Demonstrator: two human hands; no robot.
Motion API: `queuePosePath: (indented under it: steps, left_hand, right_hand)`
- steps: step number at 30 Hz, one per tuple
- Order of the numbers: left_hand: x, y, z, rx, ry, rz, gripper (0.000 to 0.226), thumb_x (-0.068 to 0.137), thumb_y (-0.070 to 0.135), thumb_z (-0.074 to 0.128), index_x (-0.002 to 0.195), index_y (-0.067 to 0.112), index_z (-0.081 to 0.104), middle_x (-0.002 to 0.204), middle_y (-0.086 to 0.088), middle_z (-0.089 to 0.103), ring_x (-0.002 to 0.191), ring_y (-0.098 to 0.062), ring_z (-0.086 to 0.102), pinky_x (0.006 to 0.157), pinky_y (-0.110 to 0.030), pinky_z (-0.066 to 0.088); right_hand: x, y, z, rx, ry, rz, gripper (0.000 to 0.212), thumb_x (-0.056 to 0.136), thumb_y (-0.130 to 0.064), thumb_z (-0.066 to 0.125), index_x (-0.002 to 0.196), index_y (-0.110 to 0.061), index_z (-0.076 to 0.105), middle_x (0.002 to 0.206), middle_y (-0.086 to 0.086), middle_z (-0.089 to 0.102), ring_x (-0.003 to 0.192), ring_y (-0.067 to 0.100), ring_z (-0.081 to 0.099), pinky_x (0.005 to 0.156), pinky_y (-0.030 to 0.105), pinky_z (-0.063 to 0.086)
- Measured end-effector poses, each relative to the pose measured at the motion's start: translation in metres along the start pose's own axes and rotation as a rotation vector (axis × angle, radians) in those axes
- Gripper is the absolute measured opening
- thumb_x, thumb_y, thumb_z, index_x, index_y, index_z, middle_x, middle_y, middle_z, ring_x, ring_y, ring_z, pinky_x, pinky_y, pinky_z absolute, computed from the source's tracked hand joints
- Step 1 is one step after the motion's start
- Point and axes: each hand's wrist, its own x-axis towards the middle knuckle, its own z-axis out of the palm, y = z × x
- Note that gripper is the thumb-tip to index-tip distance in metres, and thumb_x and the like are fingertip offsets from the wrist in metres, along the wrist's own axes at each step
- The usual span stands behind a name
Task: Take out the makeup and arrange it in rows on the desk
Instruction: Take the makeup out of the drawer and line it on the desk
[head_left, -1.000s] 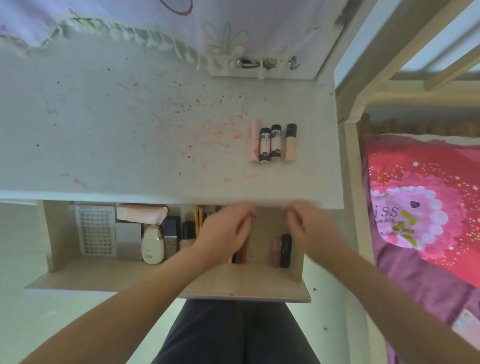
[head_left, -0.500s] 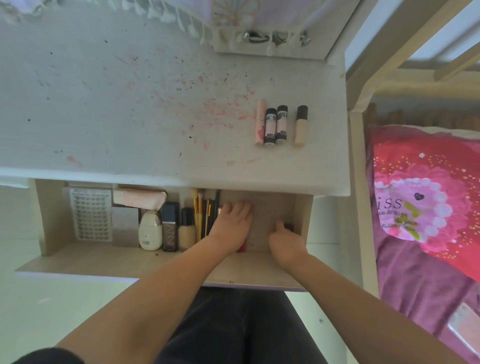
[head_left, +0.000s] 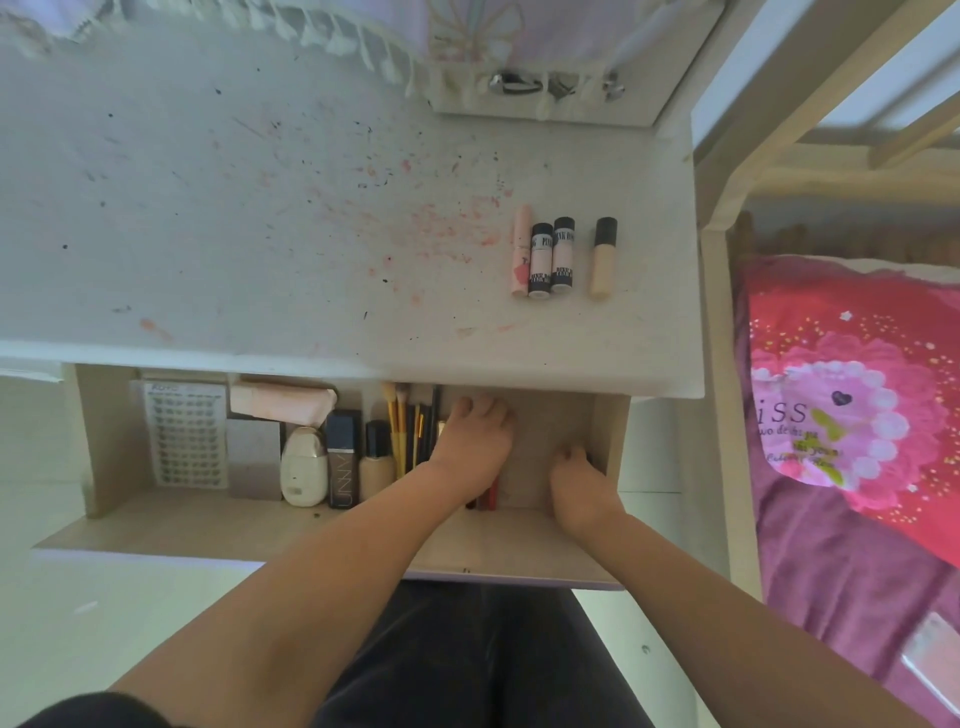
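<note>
On the stained white desk (head_left: 260, 218) lies a row of makeup: a pink tube (head_left: 521, 249), two black-capped tubes (head_left: 540, 260) (head_left: 562, 254) and, a little apart, a beige concealer (head_left: 603, 257). Below it the drawer (head_left: 260, 535) is pulled out. My left hand (head_left: 470, 441) lies palm down in the drawer with bent fingers over red tubes (head_left: 489, 498); its grip is hidden. My right hand (head_left: 576, 483) is curled around a dark tube (head_left: 588, 457) at the drawer's right wall, which is mostly covered.
The drawer also holds makeup brushes (head_left: 402, 431), a foundation bottle (head_left: 375, 460), a dark box (head_left: 343, 457), a white device (head_left: 304, 467), a lash tray (head_left: 187, 436) and a pink pouch (head_left: 283, 405). A bed frame (head_left: 719, 415) and pink bedding (head_left: 857, 426) stand on the right.
Both hands have dropped from the desk's front edge into the drawer. The right hand has closed over the tubes by the right wall; the left has settled over the red tubes.
</note>
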Motion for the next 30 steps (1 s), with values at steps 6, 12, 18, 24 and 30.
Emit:
queuePosePath:
  steps: [6,12,18,24,30]
  left_hand:
    - [-0.001,-0.003,0.002,-0.637,-0.117,-0.145,0.035,0.089,-0.003,0.046,0.120,0.010,0.058,0.132,-0.012,0.048,0.113,-0.027,0.053,0.092,-0.033,0.045]
    - [-0.025,-0.007,-0.017,-0.878,-0.139,-0.152,0.020,0.094,0.020,0.052,0.114,0.016,0.057,0.111,-0.003,0.065,0.103,-0.018,0.060,0.088,-0.031,0.050]
    - [-0.052,-0.045,-0.114,-1.060,0.087,-0.114,0.015,0.087,0.028,0.059,0.089,0.041,0.054,0.080,0.018,0.065,0.076,0.006,0.062,0.068,-0.011,0.051]
    - [0.011,-0.096,-0.179,-1.154,0.491,-0.436,0.003,0.091,0.023,0.058,0.093,0.022,0.060,0.078,0.003,0.068,0.062,-0.007,0.063,0.054,-0.013,0.046]
    - [0.078,-0.093,-0.174,-1.091,0.474,-0.531,0.017,0.091,0.027,0.059,0.097,0.012,0.063,0.084,-0.002,0.067,0.056,-0.008,0.057,0.058,-0.021,0.047]
  right_hand:
    - [0.002,-0.003,-0.004,-0.067,0.047,-0.006,0.044,0.089,-0.004,0.052,0.132,-0.007,0.041,0.128,0.016,0.043,0.099,0.030,0.061,0.083,0.034,0.050]
    - [-0.013,-0.006,-0.013,0.033,0.081,-0.159,0.026,0.096,-0.014,0.045,0.122,-0.011,0.044,0.111,0.009,0.060,0.093,0.026,0.062,0.066,0.028,0.041]
    - [-0.052,0.009,-0.104,0.505,0.289,-0.383,0.007,0.090,-0.030,0.057,0.096,-0.026,0.056,0.086,-0.015,0.060,0.073,0.001,0.055,0.067,0.016,0.043]
    - [-0.024,0.050,-0.220,0.865,0.627,-0.223,0.007,0.091,-0.026,0.058,0.094,-0.021,0.061,0.075,-0.006,0.063,0.058,-0.002,0.056,0.047,0.012,0.048]
    - [0.032,0.057,-0.235,0.750,0.629,-0.085,0.025,0.093,-0.031,0.053,0.100,-0.010,0.066,0.079,0.000,0.061,0.064,0.017,0.057,0.059,0.025,0.051]
